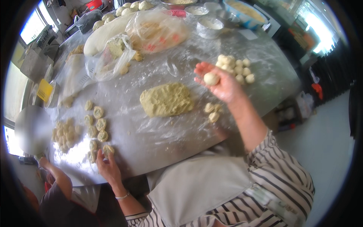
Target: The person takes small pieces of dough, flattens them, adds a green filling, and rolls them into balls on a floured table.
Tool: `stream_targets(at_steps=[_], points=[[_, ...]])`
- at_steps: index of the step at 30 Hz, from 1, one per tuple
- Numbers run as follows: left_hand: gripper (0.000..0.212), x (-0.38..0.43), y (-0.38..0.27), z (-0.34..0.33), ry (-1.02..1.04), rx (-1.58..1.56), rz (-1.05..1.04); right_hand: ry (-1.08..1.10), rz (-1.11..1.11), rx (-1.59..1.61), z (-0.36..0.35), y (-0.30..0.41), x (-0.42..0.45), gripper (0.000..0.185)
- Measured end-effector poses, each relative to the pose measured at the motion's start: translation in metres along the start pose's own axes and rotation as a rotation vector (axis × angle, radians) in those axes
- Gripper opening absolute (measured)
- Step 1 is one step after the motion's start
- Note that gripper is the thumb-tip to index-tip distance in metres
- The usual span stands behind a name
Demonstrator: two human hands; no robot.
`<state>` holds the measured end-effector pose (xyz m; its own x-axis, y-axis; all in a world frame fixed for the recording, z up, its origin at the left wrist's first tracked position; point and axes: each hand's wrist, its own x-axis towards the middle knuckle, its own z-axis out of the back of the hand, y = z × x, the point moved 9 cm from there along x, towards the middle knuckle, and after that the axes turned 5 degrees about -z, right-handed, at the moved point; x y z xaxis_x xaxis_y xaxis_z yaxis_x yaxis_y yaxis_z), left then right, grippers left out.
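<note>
On the upturned palm of my right hand (224, 85) rests a smooth pale dough ball (211, 79), with the fingers spread beneath it. Down at the lower left, my left hand (107, 168) has its fingertips around a filled dough piece (108, 150) at the near end of a row. Further filled dough pieces (101, 124), with greenish filling showing on top, stand in two rows beyond it. A slab of greenish filling (167, 100) lies mid-table. Small dough balls (238, 69) are clustered behind my right hand, and a few dough pieces (213, 113) sit nearer me.
The floured metal table (136, 153) carries a large dough mass (97, 42), plastic bags (158, 31), and metal bowls (210, 27) at the back. Left, a co-worker's hand (44, 162) is by a blurred round object (33, 129), near more small dough pieces (64, 134) and a yellow scraper (44, 90).
</note>
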<state>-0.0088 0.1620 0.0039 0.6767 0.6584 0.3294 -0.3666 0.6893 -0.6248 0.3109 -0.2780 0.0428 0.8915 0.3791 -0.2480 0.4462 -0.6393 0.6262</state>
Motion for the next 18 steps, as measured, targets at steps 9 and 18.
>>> stream_targets(at_steps=[9,18], points=[[0.030,-0.012,-0.028,-0.017,0.052,-0.024,-0.097,-0.016,-0.003,0.097,-0.001,-0.004,0.000,0.025],[0.031,-0.035,-0.064,-0.071,0.346,-1.048,0.473,-0.198,-0.057,-0.063,0.014,-0.016,-0.005,0.036]])
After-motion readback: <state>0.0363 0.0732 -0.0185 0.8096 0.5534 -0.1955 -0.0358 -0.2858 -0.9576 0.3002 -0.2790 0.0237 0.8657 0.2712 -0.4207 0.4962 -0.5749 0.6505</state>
